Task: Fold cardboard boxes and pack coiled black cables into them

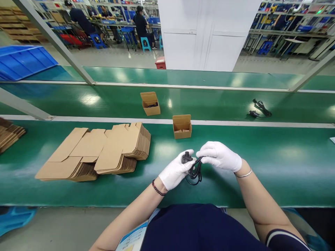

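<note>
1. White-gloved, the left hand (pixel 176 171) is closed around a black adapter (pixel 186 158), whose plug end points up past the fingers.
2. From that grip hangs a looped black cord (pixel 195 173), just above the near table (pixel 288 167) and in front of the wearer's dark shirt (pixel 199 226).
3. The right hand (pixel 221 156), gloved too, is partly curled, thumb and fingertips together at the top of the cord; whether it pinches firmly I cannot tell.
4. A bead bracelet (pixel 157 188) circles the left wrist, a metal bangle (pixel 244 174) the right.
5. Just beyond the hands stands a small brown box (pixel 182 134), its lid raised.
6. Past the white rail (pixel 131 120), on the far strip (pixel 209 104), another open box (pixel 153 111) has something dark inside.
7. Farther right on that strip lie a second adapter (pixel 253 114) and its bundled cable (pixel 263 107).
8. Left of the hands, flat cartons (pixel 110 150) sit in overlapping stacks; more cardboard (pixel 10 134) shows at the left edge.
9. Behind, a blue bin (pixel 28 61) is at left, a white panel (pixel 206 35) near the middle, and people in dark clothes (pixel 142 24) sit at benches.
</note>
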Motion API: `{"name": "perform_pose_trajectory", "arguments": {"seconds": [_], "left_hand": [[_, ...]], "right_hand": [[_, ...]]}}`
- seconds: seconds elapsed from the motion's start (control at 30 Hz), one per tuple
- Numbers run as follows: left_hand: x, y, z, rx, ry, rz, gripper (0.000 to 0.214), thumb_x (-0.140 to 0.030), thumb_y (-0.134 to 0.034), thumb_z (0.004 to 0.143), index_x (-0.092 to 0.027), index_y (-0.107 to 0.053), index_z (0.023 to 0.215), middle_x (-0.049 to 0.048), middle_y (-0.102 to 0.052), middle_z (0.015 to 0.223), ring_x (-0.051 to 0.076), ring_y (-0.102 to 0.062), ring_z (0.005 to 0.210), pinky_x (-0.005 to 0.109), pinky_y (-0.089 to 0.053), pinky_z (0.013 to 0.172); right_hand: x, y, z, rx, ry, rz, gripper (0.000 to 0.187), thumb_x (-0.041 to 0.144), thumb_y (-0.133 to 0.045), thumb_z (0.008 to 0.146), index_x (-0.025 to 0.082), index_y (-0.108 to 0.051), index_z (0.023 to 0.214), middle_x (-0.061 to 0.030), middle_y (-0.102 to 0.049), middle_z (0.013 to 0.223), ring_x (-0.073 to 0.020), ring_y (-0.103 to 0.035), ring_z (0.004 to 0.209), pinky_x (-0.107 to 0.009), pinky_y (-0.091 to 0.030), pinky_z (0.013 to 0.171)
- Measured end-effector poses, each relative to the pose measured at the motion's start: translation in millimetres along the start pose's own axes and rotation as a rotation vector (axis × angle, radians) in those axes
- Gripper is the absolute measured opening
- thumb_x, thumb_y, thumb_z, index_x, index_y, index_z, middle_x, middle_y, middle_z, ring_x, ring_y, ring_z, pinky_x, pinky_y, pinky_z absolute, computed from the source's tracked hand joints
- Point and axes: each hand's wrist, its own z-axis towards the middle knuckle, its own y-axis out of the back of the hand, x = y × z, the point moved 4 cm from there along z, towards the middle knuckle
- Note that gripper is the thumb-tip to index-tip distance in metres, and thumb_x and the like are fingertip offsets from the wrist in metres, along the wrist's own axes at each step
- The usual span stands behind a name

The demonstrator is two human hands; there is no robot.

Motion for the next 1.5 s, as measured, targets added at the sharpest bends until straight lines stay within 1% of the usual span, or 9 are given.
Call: {"name": "perform_pose_trajectory", "arguments": {"seconds": [0.17,0.27,0.37,0.47,0.57,0.77,1.0,1.23,1.5], "left_hand": [[-11.3,-20.4,-4.5,0.089,-0.059,0.185,0.049,-0.026,-0.081,0.066,-0.017,-0.06,0.109,0.0037,-0.063,0.097,0.015,-0.058,0.087,0.031,-0.045,0.087],[-16.2,-20.2,-3.2,-0.063,-0.106,0.248,0.065,-0.024,-0.083,0.061,-0.017,-0.055,0.119,0.004,-0.063,0.1,0.016,-0.06,0.087,0.034,-0.046,0.088],[-17.8,-19.8,0.7,-0.182,-0.227,0.288,0.077,-0.022,-0.087,0.052,-0.018,-0.054,0.122,0.0065,-0.062,0.115,0.022,-0.059,0.105,0.039,-0.043,0.1],[-15.2,-21.7,4.6,-0.218,-0.305,0.283,0.078,-0.021,-0.087,0.051,-0.02,-0.055,0.122,0.0068,-0.06,0.122,0.025,-0.057,0.114,0.04,-0.04,0.106],[-11.2,-20.8,6.3,-0.208,-0.258,0.208,0.074,-0.025,-0.084,0.06,-0.021,-0.052,0.126,0.0075,-0.06,0.121,0.024,-0.058,0.113,0.042,-0.041,0.105],[-8.6,-10.2,0.3,-0.055,-0.14,-0.154,0.057,-0.025,-0.073,0.074,-0.03,-0.047,0.125,-0.0002,-0.061,0.099,0.015,-0.062,0.1,0.037,-0.047,0.097],[-7.0,1.4,-2.9,-0.316,-0.323,0.524,0.056,-0.027,-0.069,0.077,-0.026,-0.046,0.129,0.0056,-0.062,0.119,0.02,-0.06,0.11,0.041,-0.041,0.104],[-7.8,4.2,7.0,-0.35,-0.4,0.836,0.059,-0.026,-0.057,0.083,-0.024,-0.041,0.14,0.0064,-0.063,0.124,0.023,-0.061,0.112,0.039,-0.048,0.099],[-15.9,2.0,1.9,-0.313,-0.529,1.362,0.068,-0.008,-0.036,0.084,-0.017,-0.02,0.15,0.0124,-0.056,0.136,0.023,-0.059,0.117,0.038,-0.051,0.095]], "right_hand": [[-1.7,-10.8,2.2,-0.176,-0.2,0.117,0.03,0.049,-0.056,0.089,0.021,-0.068,0.093,-0.0048,-0.068,0.085,-0.0167,-0.063,0.076,-0.031,-0.052,0.072],[-0.5,-28.2,-3.2,-0.453,-0.382,0.22,0.027,0.048,-0.059,0.087,0.022,-0.065,0.09,-0.0045,-0.068,0.087,-0.0178,-0.064,0.078,-0.033,-0.054,0.074],[5.8,-53.6,-9.0,-0.616,-0.521,0.382,0.035,0.051,-0.043,0.094,0.023,-0.061,0.104,-0.0073,-0.066,0.102,-0.021,-0.064,0.096,-0.039,-0.052,0.089],[14.2,-73.5,-8.8,-0.565,-0.548,0.563,0.067,0.063,-0.06,0.078,0.023,-0.043,0.128,-0.0109,-0.057,0.125,-0.0263,-0.058,0.114,-0.044,-0.047,0.1],[13.8,-78.3,-9.3,-0.435,-0.653,0.593,0.096,0.056,-0.082,0.055,0.025,-0.036,0.134,-0.0114,-0.053,0.131,-0.0292,-0.055,0.119,-0.046,-0.044,0.103],[-0.9,-56.4,-13.2,-0.505,-0.639,0.575,0.053,0.04,-0.069,0.077,0.025,-0.046,0.122,-0.0048,-0.062,0.105,-0.0184,-0.065,0.092,-0.04,-0.053,0.09],[-3.7,-53.7,-14.4,-0.502,-0.641,0.372,0.03,0.038,-0.06,0.085,0.025,-0.055,0.111,-0.0022,-0.066,0.087,-0.0188,-0.067,0.08,-0.038,-0.056,0.083],[-4.8,-56.8,-5.8,-0.456,-0.519,0.246,0.073,0.064,-0.072,0.067,0.022,-0.051,0.123,-0.0096,-0.065,0.106,-0.0265,-0.066,0.095,-0.043,-0.053,0.087],[-7.5,-69.0,5.5,-0.465,-0.582,0.202,0.076,0.056,-0.073,0.07,0.023,-0.041,0.131,-0.0111,-0.059,0.117,-0.0257,-0.062,0.105,-0.044,-0.051,0.093]]}}
